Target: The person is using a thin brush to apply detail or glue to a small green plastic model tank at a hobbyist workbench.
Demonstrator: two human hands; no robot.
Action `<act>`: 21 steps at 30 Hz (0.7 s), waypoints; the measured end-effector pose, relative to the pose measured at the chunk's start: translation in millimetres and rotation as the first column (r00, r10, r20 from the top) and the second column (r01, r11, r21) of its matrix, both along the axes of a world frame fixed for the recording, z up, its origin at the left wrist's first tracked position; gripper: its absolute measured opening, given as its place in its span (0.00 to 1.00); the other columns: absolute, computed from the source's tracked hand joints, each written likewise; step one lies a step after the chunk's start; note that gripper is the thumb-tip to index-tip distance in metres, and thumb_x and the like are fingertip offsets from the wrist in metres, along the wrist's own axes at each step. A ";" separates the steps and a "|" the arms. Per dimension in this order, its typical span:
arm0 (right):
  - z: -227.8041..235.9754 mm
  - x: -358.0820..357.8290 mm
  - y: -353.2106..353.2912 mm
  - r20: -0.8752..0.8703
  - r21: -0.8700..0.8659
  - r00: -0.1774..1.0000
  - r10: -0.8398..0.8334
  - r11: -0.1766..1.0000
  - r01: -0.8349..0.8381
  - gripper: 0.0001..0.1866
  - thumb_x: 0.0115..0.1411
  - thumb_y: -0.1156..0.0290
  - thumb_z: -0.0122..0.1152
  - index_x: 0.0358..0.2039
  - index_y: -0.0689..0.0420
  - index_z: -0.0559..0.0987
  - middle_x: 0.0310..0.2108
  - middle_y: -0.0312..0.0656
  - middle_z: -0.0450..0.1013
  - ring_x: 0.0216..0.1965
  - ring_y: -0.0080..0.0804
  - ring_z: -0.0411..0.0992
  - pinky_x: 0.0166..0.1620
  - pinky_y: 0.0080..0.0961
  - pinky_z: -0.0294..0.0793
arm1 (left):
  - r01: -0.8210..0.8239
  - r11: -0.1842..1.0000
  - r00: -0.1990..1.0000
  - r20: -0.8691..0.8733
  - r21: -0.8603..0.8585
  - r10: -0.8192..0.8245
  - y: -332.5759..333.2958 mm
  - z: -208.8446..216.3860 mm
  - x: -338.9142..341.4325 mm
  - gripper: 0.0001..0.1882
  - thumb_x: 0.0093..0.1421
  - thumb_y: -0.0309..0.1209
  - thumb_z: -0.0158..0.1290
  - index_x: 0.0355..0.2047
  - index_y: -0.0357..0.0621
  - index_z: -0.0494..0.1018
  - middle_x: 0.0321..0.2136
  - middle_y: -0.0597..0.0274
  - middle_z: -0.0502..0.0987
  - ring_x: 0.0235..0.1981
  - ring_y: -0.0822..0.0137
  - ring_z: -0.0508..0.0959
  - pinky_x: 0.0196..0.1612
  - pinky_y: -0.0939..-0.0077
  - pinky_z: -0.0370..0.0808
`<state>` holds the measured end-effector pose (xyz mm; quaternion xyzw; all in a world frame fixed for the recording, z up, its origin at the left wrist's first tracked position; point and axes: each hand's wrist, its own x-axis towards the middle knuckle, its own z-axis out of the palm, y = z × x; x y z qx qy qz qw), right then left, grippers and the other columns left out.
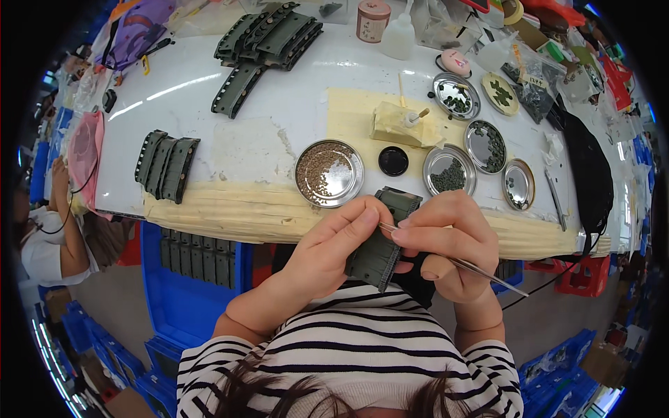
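Observation:
Close to my body, above the table's near edge, my left hand point(324, 240) grips a dark green, slightly curved panel point(374, 259) with a row of small teeth along its end. My right hand point(456, 237) pinches metal tweezers point(491, 279), whose tips meet the panel beside my left thumb. Whether the tips hold anything is too small to tell. Just beyond my hands stand a round metal tin of small brown pieces point(352, 171), a black round lid point(393, 161) and a metal tin of small dark green pieces point(433, 161).
More tins of green bits point(496, 132) stand to the right, near a loose metal tool point(555, 200). A paper-wrapped block point(404, 125) holds a small stick. Similar green panels lie stacked point(167, 166) at left and farther back point(268, 35). A blue crate point(157, 292) sits below; another person point(52, 244) is at far left.

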<state>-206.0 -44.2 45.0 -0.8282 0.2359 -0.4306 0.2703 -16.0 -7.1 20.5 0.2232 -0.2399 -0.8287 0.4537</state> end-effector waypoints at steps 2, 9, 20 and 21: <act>-0.3 2.6 0.6 -0.023 -0.013 1.000 0.009 1.000 -0.009 0.18 0.48 0.60 0.66 0.38 0.57 0.82 0.31 0.38 0.73 0.30 0.33 0.70 0.35 0.27 0.68 | -0.020 1.000 0.999 0.036 -0.003 0.021 1.3 -2.9 1.8 0.14 0.70 0.38 0.37 0.37 0.39 0.65 0.34 0.62 0.70 0.39 0.71 0.75 0.45 0.69 0.79; 3.6 3.5 6.7 0.049 0.172 0.999 0.008 0.985 -0.016 0.14 0.48 0.70 0.66 0.37 0.59 0.82 0.32 0.42 0.74 0.30 0.33 0.73 0.33 0.25 0.72 | -0.023 0.989 0.982 0.184 -0.144 0.050 0.1 -3.3 3.6 0.16 0.70 0.39 0.35 0.30 0.40 0.62 0.33 0.59 0.70 0.38 0.69 0.75 0.43 0.71 0.79; 6.2 7.1 2.5 0.105 0.290 0.994 0.038 0.955 -0.068 0.10 0.49 0.78 0.62 0.35 0.61 0.82 0.31 0.43 0.75 0.29 0.30 0.74 0.31 0.21 0.73 | 0.034 0.999 0.998 0.050 -0.028 -0.032 1.1 -5.8 6.7 0.19 0.70 0.42 0.34 0.29 0.41 0.61 0.33 0.56 0.71 0.37 0.64 0.78 0.41 0.69 0.81; 6.3 7.0 2.3 0.099 0.283 0.994 0.039 0.957 -0.066 0.10 0.49 0.78 0.62 0.35 0.61 0.82 0.31 0.43 0.75 0.29 0.30 0.74 0.31 0.21 0.73 | 0.038 0.999 0.998 0.046 -0.025 -0.037 1.0 -6.2 6.7 0.19 0.70 0.42 0.34 0.29 0.41 0.61 0.33 0.55 0.71 0.37 0.64 0.78 0.41 0.69 0.81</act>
